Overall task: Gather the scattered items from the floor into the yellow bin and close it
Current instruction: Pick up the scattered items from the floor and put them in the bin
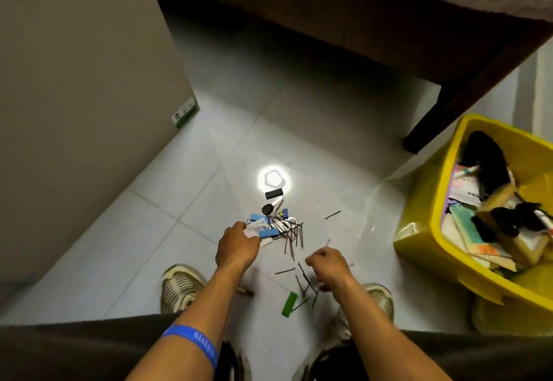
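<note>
Two hands over grey tiled floor (209, 147): left hand (238, 246) touching key pile (273, 226), fingers hidden; right hand (329, 264) loosely curled, hold unclear. One yellow bin (425, 201) right, uncovered, full.

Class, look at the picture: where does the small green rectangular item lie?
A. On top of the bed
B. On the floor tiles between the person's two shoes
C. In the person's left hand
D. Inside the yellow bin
B: the green item lies flat on the floor between the shoes, outside the yellow bin.
</note>
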Demonstrator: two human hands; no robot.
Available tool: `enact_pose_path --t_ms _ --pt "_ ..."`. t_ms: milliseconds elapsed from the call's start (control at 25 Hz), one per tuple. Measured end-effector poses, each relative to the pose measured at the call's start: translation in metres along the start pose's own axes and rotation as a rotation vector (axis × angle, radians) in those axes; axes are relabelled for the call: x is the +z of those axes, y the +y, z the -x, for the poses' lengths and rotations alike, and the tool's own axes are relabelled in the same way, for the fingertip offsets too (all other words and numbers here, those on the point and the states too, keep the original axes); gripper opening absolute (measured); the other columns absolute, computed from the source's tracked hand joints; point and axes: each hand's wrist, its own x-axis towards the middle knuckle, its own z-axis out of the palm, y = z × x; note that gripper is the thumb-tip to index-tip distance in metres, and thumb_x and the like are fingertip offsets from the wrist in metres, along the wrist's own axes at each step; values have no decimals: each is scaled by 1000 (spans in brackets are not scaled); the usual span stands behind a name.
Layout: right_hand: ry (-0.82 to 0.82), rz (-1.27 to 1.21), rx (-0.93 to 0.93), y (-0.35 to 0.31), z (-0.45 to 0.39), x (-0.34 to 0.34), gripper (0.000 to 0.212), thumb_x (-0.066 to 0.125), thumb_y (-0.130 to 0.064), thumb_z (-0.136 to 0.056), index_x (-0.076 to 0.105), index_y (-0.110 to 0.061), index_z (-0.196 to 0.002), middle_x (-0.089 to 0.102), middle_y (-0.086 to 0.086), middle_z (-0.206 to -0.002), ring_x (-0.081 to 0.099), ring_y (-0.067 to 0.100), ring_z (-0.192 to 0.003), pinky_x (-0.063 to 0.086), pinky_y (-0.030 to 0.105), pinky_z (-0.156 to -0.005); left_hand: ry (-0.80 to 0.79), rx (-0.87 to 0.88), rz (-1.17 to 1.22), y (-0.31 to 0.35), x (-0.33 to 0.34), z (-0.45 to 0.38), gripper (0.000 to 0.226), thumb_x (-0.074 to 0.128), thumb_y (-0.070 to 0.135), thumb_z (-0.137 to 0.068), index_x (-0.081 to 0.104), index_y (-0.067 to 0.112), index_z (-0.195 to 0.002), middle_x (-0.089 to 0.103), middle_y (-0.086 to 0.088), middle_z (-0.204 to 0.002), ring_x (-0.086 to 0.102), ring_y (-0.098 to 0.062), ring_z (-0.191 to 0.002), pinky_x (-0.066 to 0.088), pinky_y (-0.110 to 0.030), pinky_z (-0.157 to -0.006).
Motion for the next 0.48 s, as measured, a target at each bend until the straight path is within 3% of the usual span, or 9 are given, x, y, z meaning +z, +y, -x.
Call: enact_pose_path --t_ms 120,200,360,480 --pt "154 -183 338 33 -4 60 48 60 -23 -90 45 -4 -131 55 19 -125 57 36 -109 51 43 -93 22 -340 21 -38 22 5 61 60 30 -90 31 20 -143 34 -12 -141 42 -35 -126 46 -43 -96" --pt "231 -263 358 45 -9 85 56 63 -19 -88 39 -8 -137 49 19 -134 53 36 -116 47 42 -96 -81 -490 71 -54 52 9 67 59 24 -89 24 21 -146 30 -13 -143 41 -35 -129 46 -43 -100" --pt "197 -392 101 35 -30 90 41 58 -7 -89 55 -13 -129 62 11 -123 59 22 -103 49 33 -93 -196 -271 405 -31 90 8 51 58 12 -88 41 22 -135 49 -5 -134 54 -22 -116 50 -35 -94" --pt "435 -447 86 29 -47 55 35 56 -9 -91 57 -16 -125 61 8 -123 60 21 -95 50 28 -78 -86 -121 455 -17 80 -3 39 57 11 -92 52 24 -128 55 -1 -129 55 -17 -111 49 -30 -87"
